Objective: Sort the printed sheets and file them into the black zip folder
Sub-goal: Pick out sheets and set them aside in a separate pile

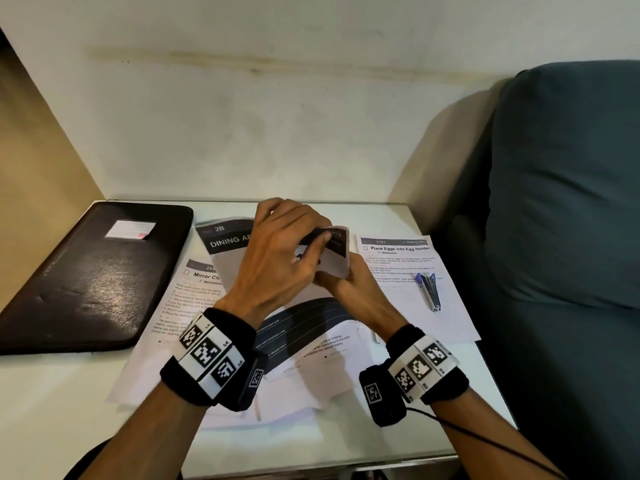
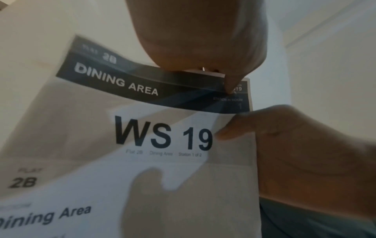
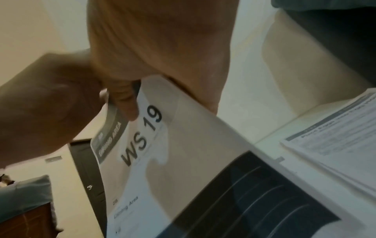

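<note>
blue sofa [image 1: 568, 188], stapler [image 1: 428, 289], white table [image 1: 62, 393]

White table [image 1: 398, 427] against pale wall [image 1: 277, 116], blue sofa [image 1: 568, 202] beside.

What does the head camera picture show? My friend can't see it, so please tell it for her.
Both hands, left hand and right hand, hold up a printed Dining Area sheet above a white table. More printed sheets lie below; a shut black zip folder lies at the left.
</note>
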